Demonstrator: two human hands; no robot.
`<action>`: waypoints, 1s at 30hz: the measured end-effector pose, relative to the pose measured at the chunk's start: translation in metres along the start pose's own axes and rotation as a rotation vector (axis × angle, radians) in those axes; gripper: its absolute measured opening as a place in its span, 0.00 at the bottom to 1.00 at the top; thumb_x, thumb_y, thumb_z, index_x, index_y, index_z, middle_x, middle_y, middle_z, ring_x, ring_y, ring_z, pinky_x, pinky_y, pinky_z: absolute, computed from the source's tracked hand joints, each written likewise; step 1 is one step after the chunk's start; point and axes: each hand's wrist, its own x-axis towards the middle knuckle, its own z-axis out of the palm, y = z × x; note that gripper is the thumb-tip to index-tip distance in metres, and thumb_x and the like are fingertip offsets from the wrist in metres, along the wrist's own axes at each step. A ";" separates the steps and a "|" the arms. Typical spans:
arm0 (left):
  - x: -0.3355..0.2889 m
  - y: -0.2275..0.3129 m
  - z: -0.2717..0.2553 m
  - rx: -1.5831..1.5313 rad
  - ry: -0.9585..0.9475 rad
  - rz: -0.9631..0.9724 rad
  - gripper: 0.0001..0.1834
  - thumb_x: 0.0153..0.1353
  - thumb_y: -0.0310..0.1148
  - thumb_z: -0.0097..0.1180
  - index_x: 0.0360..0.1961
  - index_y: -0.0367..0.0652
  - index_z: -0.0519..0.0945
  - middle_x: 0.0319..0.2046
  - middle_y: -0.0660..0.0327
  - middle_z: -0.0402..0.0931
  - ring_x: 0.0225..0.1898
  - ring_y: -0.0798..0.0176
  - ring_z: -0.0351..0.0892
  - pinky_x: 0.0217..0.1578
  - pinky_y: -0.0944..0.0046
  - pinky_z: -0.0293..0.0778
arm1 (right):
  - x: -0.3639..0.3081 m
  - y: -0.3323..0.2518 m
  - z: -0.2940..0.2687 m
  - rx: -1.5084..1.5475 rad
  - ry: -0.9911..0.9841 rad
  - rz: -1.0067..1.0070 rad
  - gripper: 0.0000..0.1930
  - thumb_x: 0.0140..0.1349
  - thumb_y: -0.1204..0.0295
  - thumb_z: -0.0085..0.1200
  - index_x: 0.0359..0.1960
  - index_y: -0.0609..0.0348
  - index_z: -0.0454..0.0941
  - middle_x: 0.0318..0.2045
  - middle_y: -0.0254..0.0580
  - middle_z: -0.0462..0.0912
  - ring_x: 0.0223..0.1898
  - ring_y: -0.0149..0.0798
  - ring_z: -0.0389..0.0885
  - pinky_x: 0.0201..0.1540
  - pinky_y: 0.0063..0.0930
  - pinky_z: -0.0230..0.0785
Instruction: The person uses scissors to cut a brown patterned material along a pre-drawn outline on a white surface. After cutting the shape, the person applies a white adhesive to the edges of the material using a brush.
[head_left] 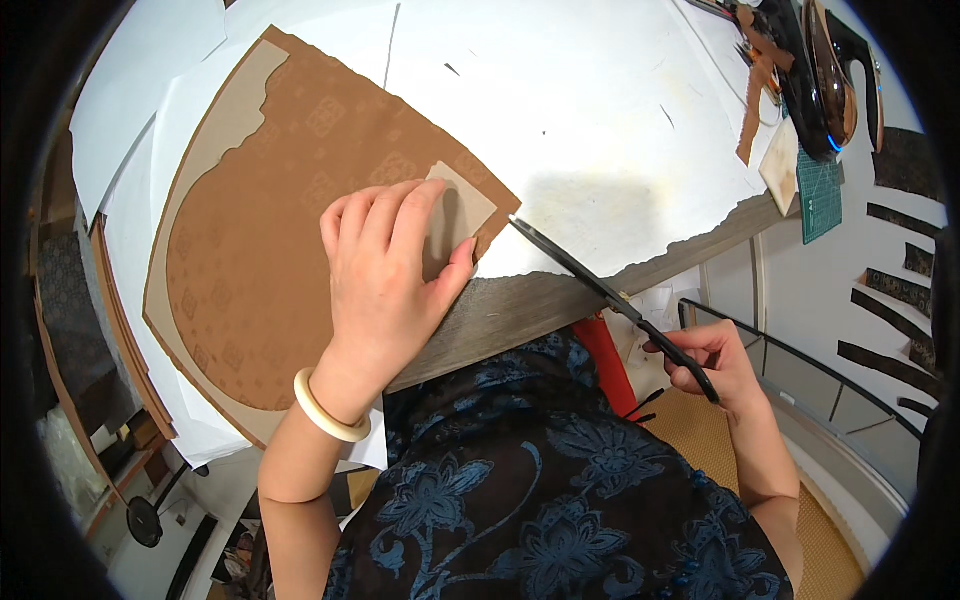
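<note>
A large piece of brown patterned fabric (290,220) lies on the white-covered table, with beige backing (205,165) showing along its curved left side. At its right corner is a beige patch (463,205), framed by a narrow brown margin. My left hand (385,245) rests over the fabric, fingers curled at the patch and thumb at the near edge, gripping the cloth there. In my right hand (715,365) is a pair of black scissors (600,285), held by the handles. The blade tips point at the fabric's right corner, just beside it, and look nearly closed.
White paper (600,120) covers the worktop, its ragged near edge exposing grey wood (500,320). An iron (825,80), brown scraps (755,100) and a green cutting mat (820,195) sit at the far right. Dark strips (890,320) hang on the right wall.
</note>
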 end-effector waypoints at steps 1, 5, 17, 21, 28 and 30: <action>0.000 -0.001 0.000 0.000 0.005 -0.001 0.28 0.52 0.32 0.77 0.54 0.39 0.82 0.46 0.56 0.84 0.51 0.51 0.81 0.61 0.48 0.69 | 0.000 0.000 0.001 0.000 0.003 0.008 0.23 0.60 0.77 0.75 0.56 0.75 0.85 0.27 0.28 0.85 0.26 0.16 0.78 0.27 0.13 0.65; 0.000 -0.002 0.001 0.007 0.040 0.020 0.27 0.51 0.33 0.77 0.53 0.40 0.83 0.44 0.57 0.84 0.49 0.52 0.82 0.64 0.46 0.69 | 0.000 0.005 0.003 0.020 0.014 0.011 0.24 0.59 0.77 0.76 0.56 0.75 0.85 0.28 0.30 0.86 0.28 0.17 0.79 0.28 0.13 0.66; -0.002 -0.005 0.004 -0.025 0.034 0.005 0.26 0.52 0.34 0.76 0.52 0.42 0.82 0.45 0.59 0.84 0.50 0.55 0.80 0.69 0.40 0.63 | 0.000 0.010 0.010 0.002 0.045 0.036 0.24 0.60 0.73 0.77 0.56 0.72 0.86 0.22 0.22 0.79 0.22 0.14 0.70 0.23 0.13 0.54; -0.002 -0.005 0.004 -0.028 0.037 0.002 0.26 0.52 0.34 0.76 0.52 0.42 0.82 0.45 0.59 0.84 0.50 0.55 0.80 0.69 0.40 0.63 | 0.000 0.009 0.014 -0.001 0.052 0.034 0.27 0.60 0.66 0.79 0.54 0.76 0.86 0.22 0.25 0.79 0.21 0.17 0.69 0.22 0.14 0.53; 0.000 -0.005 0.003 -0.007 0.061 0.014 0.27 0.50 0.34 0.78 0.51 0.41 0.83 0.42 0.59 0.84 0.47 0.55 0.83 0.68 0.43 0.67 | -0.001 0.013 0.015 -0.016 0.030 0.025 0.23 0.62 0.76 0.75 0.58 0.68 0.86 0.23 0.16 0.76 0.22 0.12 0.65 0.23 0.15 0.50; 0.000 -0.005 0.003 -0.007 0.062 0.016 0.26 0.50 0.34 0.78 0.51 0.41 0.83 0.42 0.59 0.84 0.47 0.55 0.83 0.68 0.42 0.67 | -0.002 0.015 0.014 -0.030 0.025 0.024 0.23 0.62 0.76 0.75 0.58 0.68 0.86 0.23 0.16 0.76 0.23 0.12 0.66 0.24 0.14 0.50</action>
